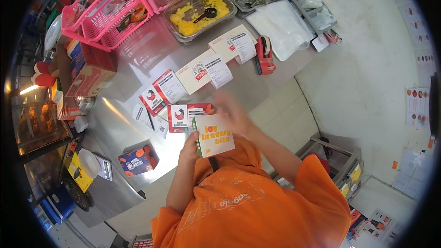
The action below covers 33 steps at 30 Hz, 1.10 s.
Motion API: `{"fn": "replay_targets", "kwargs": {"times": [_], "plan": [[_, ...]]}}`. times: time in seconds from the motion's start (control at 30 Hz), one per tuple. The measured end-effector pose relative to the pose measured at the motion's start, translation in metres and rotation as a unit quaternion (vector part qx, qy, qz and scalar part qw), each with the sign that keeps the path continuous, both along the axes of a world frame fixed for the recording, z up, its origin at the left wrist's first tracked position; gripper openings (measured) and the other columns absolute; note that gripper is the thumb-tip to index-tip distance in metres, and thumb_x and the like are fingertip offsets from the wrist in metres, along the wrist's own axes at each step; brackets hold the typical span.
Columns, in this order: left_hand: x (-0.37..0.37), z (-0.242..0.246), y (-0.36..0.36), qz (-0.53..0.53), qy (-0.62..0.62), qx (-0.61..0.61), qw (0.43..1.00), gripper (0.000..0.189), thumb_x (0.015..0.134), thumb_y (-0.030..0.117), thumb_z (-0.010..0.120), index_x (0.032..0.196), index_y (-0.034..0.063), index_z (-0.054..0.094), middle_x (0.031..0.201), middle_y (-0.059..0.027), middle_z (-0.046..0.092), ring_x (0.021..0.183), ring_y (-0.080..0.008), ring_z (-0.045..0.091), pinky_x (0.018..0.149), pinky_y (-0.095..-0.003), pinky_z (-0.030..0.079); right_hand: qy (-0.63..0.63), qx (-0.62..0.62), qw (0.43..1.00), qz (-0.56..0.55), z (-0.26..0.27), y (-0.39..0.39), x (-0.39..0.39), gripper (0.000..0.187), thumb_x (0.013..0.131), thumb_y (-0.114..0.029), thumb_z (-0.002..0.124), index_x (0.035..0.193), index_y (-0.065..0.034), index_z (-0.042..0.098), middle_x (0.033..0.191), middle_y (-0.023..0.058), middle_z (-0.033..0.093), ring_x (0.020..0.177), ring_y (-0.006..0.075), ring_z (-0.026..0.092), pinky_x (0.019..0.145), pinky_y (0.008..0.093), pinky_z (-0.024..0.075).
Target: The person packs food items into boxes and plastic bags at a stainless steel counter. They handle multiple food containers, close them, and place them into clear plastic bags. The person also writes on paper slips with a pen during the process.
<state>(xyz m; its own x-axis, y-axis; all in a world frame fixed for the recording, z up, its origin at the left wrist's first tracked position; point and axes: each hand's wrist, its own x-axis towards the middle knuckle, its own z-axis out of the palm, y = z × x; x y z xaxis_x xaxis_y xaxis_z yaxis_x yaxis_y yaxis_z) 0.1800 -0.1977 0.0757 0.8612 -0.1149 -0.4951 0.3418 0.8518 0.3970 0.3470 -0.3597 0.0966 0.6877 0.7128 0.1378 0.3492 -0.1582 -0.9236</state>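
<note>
My left hand (190, 146) grips the left edge of a white and green cardboard food box (216, 136) with yellow lettering, close to my chest. My right hand (234, 112) is blurred above the box's upper right edge; whether it holds anything cannot be told. Just beyond lies a red and white food box (178, 119), partly hidden by the held one. Another red box (151, 100) and two cream boxes (193, 70) (220, 44) stand in a slanting row, with printed slips on them. A red tape dispenser (264, 57) is beside the farther cream box.
On the steel table (113, 124) are a purple box (137, 160), a carton (91, 72), and a kitchen scale (104, 167). Pink baskets (113, 24), a tub of yellow food (201, 13) with a black scoop, and plastic bags (280, 29) line the far side.
</note>
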Motion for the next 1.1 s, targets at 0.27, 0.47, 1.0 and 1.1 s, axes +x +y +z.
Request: {"fn": "replay_targets", "kwargs": {"times": [0.27, 0.47, 1.0, 1.1], "plan": [[0.018, 0.014, -0.008, 0.163, -0.076, -0.01, 0.984, 0.085, 0.084, 0.066, 0.054, 0.145, 0.0104, 0.036, 0.148, -0.0149, 0.038, 0.131, -0.0339, 0.043, 0.103, -0.0522, 0.041, 0.373, -0.243, 0.838, -0.315, -0.029, -0.09, 0.213, 0.04, 0.097, -0.037, 0.054, 0.113, -0.001, 0.063, 0.103, 0.0144, 0.065, 0.092, 0.0237, 0.065, 0.072, 0.0303, 0.0512], [0.033, 0.037, 0.004, 0.292, -0.05, -0.138, 0.945, 0.079, 0.084, 0.066, 0.053, 0.144, 0.0166, 0.039, 0.148, -0.0145, 0.038, 0.133, -0.0353, 0.041, 0.103, -0.06, 0.037, 0.261, -0.051, 0.902, -0.34, -0.119, -0.128, 0.162, 0.03, 0.093, -0.029, 0.062, 0.1, -0.0012, 0.071, 0.084, 0.0062, 0.068, 0.072, 0.0171, 0.064, 0.07, 0.0261, 0.0502], [-0.03, 0.074, 0.083, 0.461, -0.043, -0.036, 0.886, 0.075, 0.091, 0.069, 0.037, 0.138, 0.0102, 0.039, 0.136, -0.0137, 0.045, 0.124, -0.0333, 0.046, 0.103, -0.0546, 0.039, 0.521, -0.089, 0.847, 0.057, 0.068, 0.148, -0.106, 0.039, 0.092, -0.038, 0.065, 0.085, 0.0004, 0.071, 0.059, -0.005, 0.047, 0.056, 0.0038, 0.037, 0.05, 0.0238, 0.03], [-0.065, 0.077, 0.1, 0.46, -0.044, -0.037, 0.886, 0.074, 0.092, 0.067, 0.037, 0.137, 0.0097, 0.04, 0.134, -0.013, 0.046, 0.123, -0.0323, 0.047, 0.102, -0.0518, 0.04, 0.467, -0.239, 0.849, 0.06, 0.048, 0.17, -0.131, 0.05, 0.086, -0.046, 0.071, 0.079, 0.0031, 0.068, 0.056, -0.0044, 0.044, 0.055, 0.0077, 0.041, 0.053, 0.0259, 0.0354]]}}
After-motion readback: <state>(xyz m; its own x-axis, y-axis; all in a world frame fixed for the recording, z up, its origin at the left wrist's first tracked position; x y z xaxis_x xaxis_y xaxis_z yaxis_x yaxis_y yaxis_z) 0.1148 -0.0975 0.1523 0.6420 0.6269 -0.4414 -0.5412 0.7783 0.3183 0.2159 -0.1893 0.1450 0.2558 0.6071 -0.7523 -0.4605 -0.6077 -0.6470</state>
